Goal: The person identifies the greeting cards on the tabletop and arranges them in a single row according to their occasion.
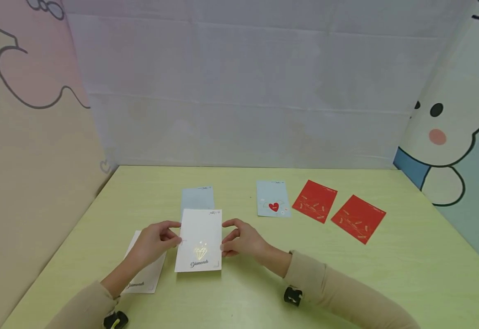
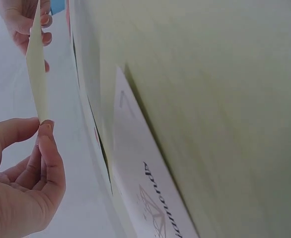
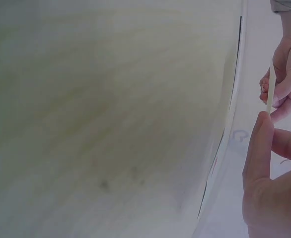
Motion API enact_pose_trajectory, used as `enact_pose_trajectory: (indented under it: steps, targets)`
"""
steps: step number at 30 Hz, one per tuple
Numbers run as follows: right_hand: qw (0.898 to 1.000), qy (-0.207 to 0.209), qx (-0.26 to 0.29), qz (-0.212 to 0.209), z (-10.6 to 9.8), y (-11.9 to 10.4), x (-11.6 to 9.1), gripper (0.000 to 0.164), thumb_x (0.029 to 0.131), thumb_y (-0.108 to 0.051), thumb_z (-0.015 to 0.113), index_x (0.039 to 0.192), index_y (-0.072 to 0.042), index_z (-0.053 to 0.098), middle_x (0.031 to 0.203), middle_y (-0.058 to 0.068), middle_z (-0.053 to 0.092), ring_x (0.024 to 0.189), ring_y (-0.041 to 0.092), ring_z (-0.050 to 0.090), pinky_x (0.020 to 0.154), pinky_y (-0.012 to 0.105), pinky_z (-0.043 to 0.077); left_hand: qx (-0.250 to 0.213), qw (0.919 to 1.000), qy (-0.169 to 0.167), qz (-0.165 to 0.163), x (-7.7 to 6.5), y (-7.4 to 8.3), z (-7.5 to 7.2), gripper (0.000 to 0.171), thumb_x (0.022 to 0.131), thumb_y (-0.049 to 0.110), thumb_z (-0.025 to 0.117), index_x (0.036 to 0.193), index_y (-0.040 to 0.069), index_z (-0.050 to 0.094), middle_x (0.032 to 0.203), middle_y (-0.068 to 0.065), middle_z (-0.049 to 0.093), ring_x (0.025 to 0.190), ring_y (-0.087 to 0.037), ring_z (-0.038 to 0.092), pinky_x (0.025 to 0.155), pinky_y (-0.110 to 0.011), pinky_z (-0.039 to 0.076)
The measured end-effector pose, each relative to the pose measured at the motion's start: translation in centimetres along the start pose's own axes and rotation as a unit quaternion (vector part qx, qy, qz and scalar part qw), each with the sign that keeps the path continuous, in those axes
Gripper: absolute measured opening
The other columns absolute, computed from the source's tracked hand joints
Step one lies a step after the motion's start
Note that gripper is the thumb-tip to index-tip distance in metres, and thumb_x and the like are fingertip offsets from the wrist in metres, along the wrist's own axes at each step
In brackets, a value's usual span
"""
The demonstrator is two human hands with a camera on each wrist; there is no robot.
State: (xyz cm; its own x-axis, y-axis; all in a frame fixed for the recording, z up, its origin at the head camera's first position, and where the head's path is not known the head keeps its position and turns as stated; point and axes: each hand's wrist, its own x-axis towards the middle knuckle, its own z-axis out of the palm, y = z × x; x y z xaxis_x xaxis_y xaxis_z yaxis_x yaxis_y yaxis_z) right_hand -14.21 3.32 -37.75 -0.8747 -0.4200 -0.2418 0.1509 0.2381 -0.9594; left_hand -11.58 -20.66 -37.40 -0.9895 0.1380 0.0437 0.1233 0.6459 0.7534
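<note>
A white card [image 1: 198,228] with a gold diamond drawing and the word "Diamonds" is held up above the table, its lower edge toward me. My left hand [image 1: 154,243] pinches its left edge between thumb and fingers. On the opposite edge, my right hand [image 1: 245,238] pinches it too. The left wrist view shows the card edge-on between my left hand [image 2: 26,173] and the other hand. Beneath my left forearm lies a second white "Diamonds" card [image 1: 151,274], partly covered. Behind the held card is a pale blue card [image 1: 197,197], its lower part hidden.
Farther back on the light green table [image 1: 280,283] lies a pale blue card with a red heart [image 1: 274,198]. To its right are two red cards, one nearer the middle [image 1: 315,201] and one farther right [image 1: 359,219]. A white cloth [image 1: 243,91] hangs behind the table.
</note>
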Motion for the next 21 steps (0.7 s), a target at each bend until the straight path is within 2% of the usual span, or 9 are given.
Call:
enact_pose_trajectory:
  steps: [6, 11, 15, 16, 21]
  targets:
    - [1.0, -0.01, 0.006, 0.016, 1.1, 0.2, -0.1, 0.047, 0.074, 0.006, 0.066, 0.115, -0.003, 0.045, 0.075, 0.011, 0.057, 0.06, 0.025, 0.062, 0.058, 0.033, 0.051, 0.035, 0.9991, 0.01, 0.02, -1.0, -0.7, -0.1, 0.032, 0.075, 0.006, 0.068, 0.105, -0.002, 0.059, 0.075, 0.003, 0.059, 0.067, -0.013, 0.055, 0.057, -0.025, 0.045]
    - [0.999, -0.019, 0.003, 0.026, 1.8, 0.4, -0.2, 0.046, 0.074, 0.006, 0.066, 0.114, -0.003, 0.045, 0.074, 0.011, 0.058, 0.059, 0.025, 0.062, 0.056, 0.033, 0.051, 0.083, 0.9951, 0.025, 0.047, -1.5, -1.0, -0.3, 0.032, 0.072, 0.008, 0.07, 0.101, 0.0, 0.061, 0.083, 0.0, 0.058, 0.074, -0.017, 0.053, 0.064, -0.031, 0.043]
    - [0.999, -0.03, 0.009, 0.033, 2.1, 0.6, -0.3, 0.046, 0.074, 0.007, 0.065, 0.114, -0.003, 0.044, 0.075, 0.012, 0.058, 0.059, 0.025, 0.062, 0.056, 0.033, 0.051, 0.095, 0.9944, 0.013, 0.044, -1.9, -1.3, -0.5, 0.033, 0.071, 0.011, 0.072, 0.1, -0.001, 0.061, 0.083, -0.001, 0.056, 0.075, -0.018, 0.051, 0.065, -0.034, 0.042]
    - [0.999, -0.033, 0.01, 0.036, 2.2, 0.7, -0.2, 0.046, 0.074, 0.007, 0.065, 0.114, -0.002, 0.044, 0.075, 0.012, 0.058, 0.059, 0.025, 0.062, 0.056, 0.033, 0.051, 0.097, 0.9937, 0.017, 0.054, -1.9, -1.6, -0.4, 0.033, 0.07, 0.012, 0.073, 0.098, 0.0, 0.062, 0.082, -0.001, 0.056, 0.073, -0.017, 0.05, 0.064, -0.031, 0.042]
    - [0.998, -0.049, 0.005, 0.046, 2.5, 0.9, -0.3, 0.046, 0.075, 0.006, 0.064, 0.115, -0.003, 0.044, 0.076, 0.012, 0.058, 0.061, 0.025, 0.062, 0.057, 0.033, 0.051, 0.109, 0.9937, -0.004, 0.026, -2.1, -1.8, -0.4, 0.034, 0.067, 0.014, 0.075, 0.095, -0.001, 0.062, 0.08, 0.0, 0.054, 0.07, -0.014, 0.048, 0.061, -0.029, 0.041]
